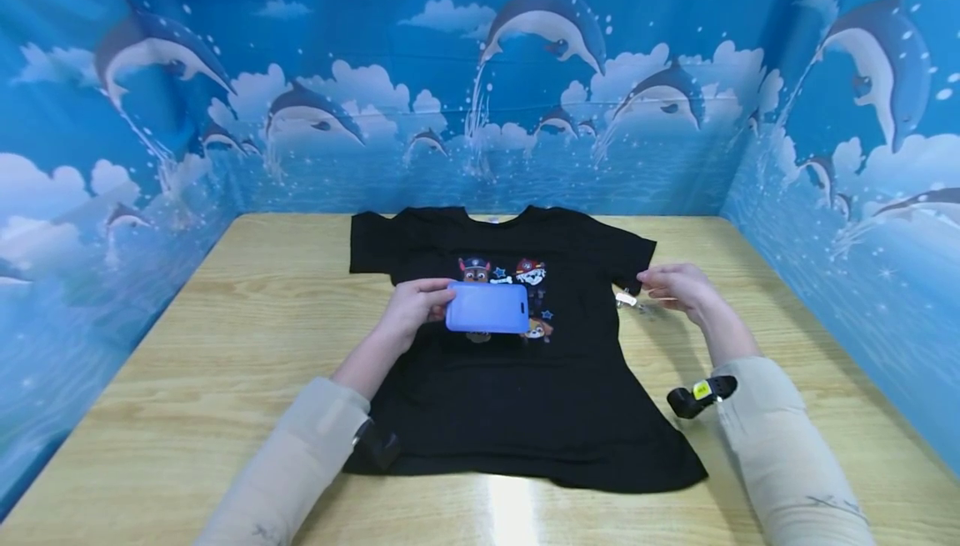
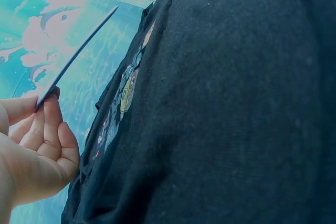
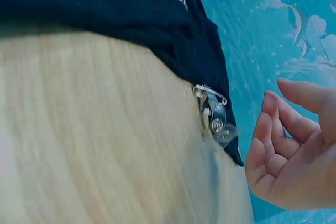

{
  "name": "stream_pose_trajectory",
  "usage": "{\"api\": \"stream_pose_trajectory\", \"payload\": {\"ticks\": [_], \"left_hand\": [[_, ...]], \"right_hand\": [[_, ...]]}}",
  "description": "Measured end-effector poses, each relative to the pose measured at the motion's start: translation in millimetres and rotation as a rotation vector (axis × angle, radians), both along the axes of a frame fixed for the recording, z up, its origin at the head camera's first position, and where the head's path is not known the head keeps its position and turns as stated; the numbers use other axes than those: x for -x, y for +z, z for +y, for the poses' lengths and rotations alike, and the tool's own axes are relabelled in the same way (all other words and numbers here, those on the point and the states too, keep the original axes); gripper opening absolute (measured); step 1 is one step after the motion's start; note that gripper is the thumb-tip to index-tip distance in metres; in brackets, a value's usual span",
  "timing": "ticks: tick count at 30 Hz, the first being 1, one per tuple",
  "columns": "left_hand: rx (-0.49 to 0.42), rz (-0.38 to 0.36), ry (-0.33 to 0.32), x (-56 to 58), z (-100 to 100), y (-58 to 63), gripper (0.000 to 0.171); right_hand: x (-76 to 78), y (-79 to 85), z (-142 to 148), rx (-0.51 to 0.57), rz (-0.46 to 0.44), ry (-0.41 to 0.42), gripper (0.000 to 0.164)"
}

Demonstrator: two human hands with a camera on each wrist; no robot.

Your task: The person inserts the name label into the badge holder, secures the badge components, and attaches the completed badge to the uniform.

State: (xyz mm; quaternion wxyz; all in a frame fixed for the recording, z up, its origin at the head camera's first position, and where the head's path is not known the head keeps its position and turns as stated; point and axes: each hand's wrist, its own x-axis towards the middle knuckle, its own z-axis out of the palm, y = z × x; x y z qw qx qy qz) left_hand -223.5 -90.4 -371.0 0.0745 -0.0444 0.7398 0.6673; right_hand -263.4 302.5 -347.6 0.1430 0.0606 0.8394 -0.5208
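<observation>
My left hand (image 1: 411, 310) pinches one short end of a flat blue badge holder (image 1: 486, 309) with rounded corners and a small slot at its far end. In the left wrist view the badge holder (image 2: 79, 53) appears edge-on and thin, raised above the black T-shirt (image 1: 510, 413). The shirt lies spread out with cartoon dogs printed on its chest. Beside its right sleeve, my right hand (image 1: 681, 289) hovers with loosely bent fingers and nothing in them. A badge clip (image 3: 214, 113) with a metal pin and a clear snap strap lies at the sleeve's edge.
The shirt and clip are on a light wood table (image 1: 202, 346). A blue curtain (image 1: 480, 171) printed with dolphins and clouds stands along the back and both sides. Each forearm wears a black wrist camera, the right one (image 1: 701, 394) with a yellow label.
</observation>
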Motion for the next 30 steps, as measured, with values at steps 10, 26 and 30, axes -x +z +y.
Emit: {"api": "stream_pose_trajectory", "payload": {"ticks": [10, 26, 30], "left_hand": [[-0.011, -0.003, -0.003, -1.0, 0.0, 0.2, 0.032], [-0.017, -0.012, 0.000, -0.9, 0.6, -0.3, 0.031], [-0.024, -0.002, 0.002, -0.5, 0.2, -0.8, 0.031]], "right_hand": [[1.8, -7.4, 7.3, -0.094, -0.001, 0.013, 0.047], [11.6, -25.6, 0.4, -0.254, 0.016, 0.071, 0.026], [12.1, -24.9, -3.5, -0.290, 0.008, 0.088, 0.025]]}}
